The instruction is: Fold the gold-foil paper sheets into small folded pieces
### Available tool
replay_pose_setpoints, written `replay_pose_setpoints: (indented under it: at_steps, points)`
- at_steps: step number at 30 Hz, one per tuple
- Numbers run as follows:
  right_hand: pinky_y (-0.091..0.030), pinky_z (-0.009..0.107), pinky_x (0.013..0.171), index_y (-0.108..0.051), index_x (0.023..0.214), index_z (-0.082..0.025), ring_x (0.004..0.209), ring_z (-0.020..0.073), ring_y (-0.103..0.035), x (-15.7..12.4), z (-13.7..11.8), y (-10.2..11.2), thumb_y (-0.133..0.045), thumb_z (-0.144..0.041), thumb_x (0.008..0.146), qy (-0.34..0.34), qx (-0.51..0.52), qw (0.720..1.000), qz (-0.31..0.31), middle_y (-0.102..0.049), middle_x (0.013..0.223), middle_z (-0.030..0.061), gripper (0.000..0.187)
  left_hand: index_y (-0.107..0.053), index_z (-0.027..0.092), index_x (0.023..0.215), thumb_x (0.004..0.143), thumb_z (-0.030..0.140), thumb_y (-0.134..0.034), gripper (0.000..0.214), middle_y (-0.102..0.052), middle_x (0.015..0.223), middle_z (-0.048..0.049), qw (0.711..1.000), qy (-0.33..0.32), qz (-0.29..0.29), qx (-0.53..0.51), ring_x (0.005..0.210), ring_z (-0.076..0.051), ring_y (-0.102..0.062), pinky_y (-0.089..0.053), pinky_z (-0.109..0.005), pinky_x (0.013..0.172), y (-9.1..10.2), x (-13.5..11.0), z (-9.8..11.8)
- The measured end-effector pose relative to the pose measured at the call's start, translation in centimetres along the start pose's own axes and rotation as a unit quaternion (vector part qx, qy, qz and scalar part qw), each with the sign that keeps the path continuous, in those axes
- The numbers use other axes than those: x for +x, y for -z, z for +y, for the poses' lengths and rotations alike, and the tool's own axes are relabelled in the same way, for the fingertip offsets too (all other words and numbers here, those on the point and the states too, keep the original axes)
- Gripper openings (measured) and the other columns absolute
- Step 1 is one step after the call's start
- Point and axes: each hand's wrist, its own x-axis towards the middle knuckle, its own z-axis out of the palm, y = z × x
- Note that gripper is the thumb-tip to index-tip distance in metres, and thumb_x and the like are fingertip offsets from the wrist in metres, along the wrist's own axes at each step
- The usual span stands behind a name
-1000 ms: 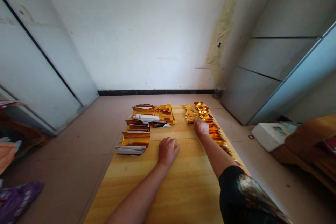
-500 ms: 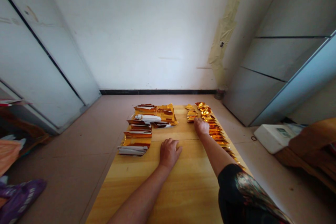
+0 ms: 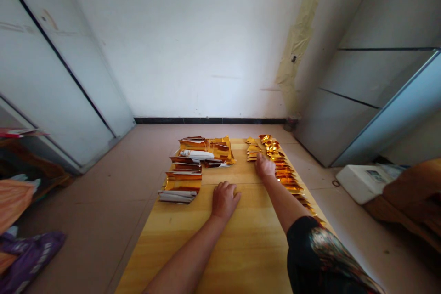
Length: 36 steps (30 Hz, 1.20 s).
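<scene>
On the wooden table [image 3: 193, 243], my left hand [image 3: 224, 200] lies palm down with the thumb spread out and nothing in it. My right hand [image 3: 265, 165] reaches farther forward, its fingers bent together at the near end of a short row of folded gold foil papers [image 3: 253, 149]. The fingertips meet the nearest folded piece, partly hidden by the hand. Beside that hand, a longer row of shiny folded gold papers [image 3: 287, 177] runs along the right edge. Stacks of gold sheets with white backs [image 3: 182, 179] lie at the left, and more gold sheets [image 3: 220, 147] lie behind.
A white wall [image 3: 193, 46] stands beyond the table. Grey cabinet doors [image 3: 58, 64] are at the left and a grey fridge-like cabinet [image 3: 365, 78] at the right. A white box [image 3: 358, 181] is at the right; a purple bag [image 3: 34, 255] lies lower left.
The view has shifted slightly, so everything sits a little farther right. Both hands stay in nearly the same places over the table; the paper rows look unchanged.
</scene>
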Motion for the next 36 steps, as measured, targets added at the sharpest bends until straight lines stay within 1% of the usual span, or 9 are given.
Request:
replay_pose_setpoints:
  at_steps: [6,10,13,17,19,21,27,32,36]
  points:
    - [-0.039,0.026,0.061,-0.053,0.109,-0.019,0.074,0.0186,-0.062,-3.2,-1.1,-0.1,-0.036,-0.019,0.091,0.005,0.009,1.0,0.011,-0.063,0.093,0.0109,0.024,-0.068,0.02,0.092,0.079,0.027,-0.061,0.016,-0.064,0.088,-0.0049,1.0,-0.013,0.01,-0.002,0.089,-0.019,-0.056,-0.041,-0.031,0.081,-0.3,0.0,0.0]
    - [-0.034,0.023,0.06,-0.059,0.096,-0.02,0.076,0.0154,-0.058,-6.5,-3.1,-0.7,-0.041,-0.019,0.089,0.118,0.052,0.991,0.029,-0.062,0.091,0.0069,0.019,-0.067,0.02,0.093,0.081,0.019,-0.056,0.016,-0.063,0.091,-0.0046,0.997,-0.081,0.01,-0.005,0.091,-0.018,-0.055,-0.041,-0.029,0.082,0.7,-0.5,0.0]
    - [-0.032,0.022,0.061,-0.061,0.082,-0.02,0.084,0.0156,-0.055,-8.6,-4.3,-1.0,-0.043,-0.02,0.089,0.207,0.077,0.973,0.061,-0.062,0.085,0.0055,0.019,-0.066,0.021,0.094,0.084,0.021,-0.052,0.017,-0.063,0.09,-0.0052,0.994,-0.099,0.02,0.049,0.091,-0.019,-0.054,-0.041,-0.031,0.081,3.7,-1.1,-0.5]
    - [-0.031,0.023,0.06,-0.061,0.08,-0.02,0.078,0.0143,-0.052,-10.0,-4.8,-1.0,-0.044,-0.021,0.09,0.245,0.083,0.964,0.07,-0.061,0.083,0.0046,0.02,-0.067,0.019,0.093,0.084,0.029,-0.052,0.02,-0.064,0.096,-0.0089,0.986,0.0,0.02,0.167,0.098,-0.024,-0.052,-0.039,-0.037,0.085,9.0,-1.4,-2.4]
    - [-0.031,0.022,0.06,-0.062,0.08,-0.019,0.077,0.0142,-0.052,-10.3,-4.8,-0.8,-0.045,-0.019,0.089,0.247,0.082,0.963,0.069,-0.062,0.084,0.0048,0.02,-0.068,0.018,0.089,0.081,0.033,-0.054,0.022,-0.065,0.097,-0.0106,0.973,0.067,-0.033,0.219,0.1,-0.027,-0.052,-0.038,-0.041,0.086,10.8,-1.3,-3.6]
    - [-0.032,0.022,0.06,-0.062,0.08,-0.019,0.078,0.0143,-0.051,-10.4,-4.8,-0.6,-0.045,-0.018,0.089,0.248,0.081,0.963,0.071,-0.062,0.084,0.0049,0.019,-0.07,0.017,0.086,0.079,0.035,-0.055,0.025,-0.066,0.099,-0.0122,0.957,0.116,-0.093,0.249,0.1,-0.03,-0.054,-0.037,-0.045,0.087,11.7,-1.2,-4.6]
    - [-0.032,0.022,0.062,-0.062,0.079,-0.019,0.078,0.0142,-0.052,-11.0,-4.8,-0.4,-0.047,-0.019,0.089,0.259,0.077,0.96,0.075,-0.062,0.084,0.0048,0.018,-0.071,0.014,0.089,0.081,0.016,-0.043,0.03,-0.07,0.096,-0.0142,0.939,0.145,-0.158,0.269,0.095,-0.027,-0.061,-0.039,-0.045,0.086,11.3,-1.4,-5.5]
    - [-0.032,0.022,0.062,-0.062,0.078,-0.019,0.078,0.0139,-0.052,-11.5,-4.6,-0.4,-0.047,-0.019,0.09,0.262,0.076,0.959,0.082,-0.062,0.083,0.0041,0.019,-0.072,0.013,0.089,0.081,0.015,-0.043,0.03,-0.07,0.096,-0.0161,0.943,0.121,-0.139,0.277,0.094,-0.028,-0.063,-0.043,-0.042,0.083,10.8,-1.9,-5.5]
    - [-0.032,0.022,0.061,-0.062,0.078,-0.018,0.078,0.0136,-0.052,-11.7,-4.5,-0.5,-0.046,-0.019,0.09,0.264,0.076,0.958,0.086,-0.062,0.083,0.0041,0.02,-0.072,0.009,0.092,0.08,0.008,-0.04,0.034,-0.069,0.095,-0.0185,0.943,0.131,-0.128,0.279,0.093,-0.028,-0.063,-0.046,-0.038,0.079,10.1,-2.1,-5.7]
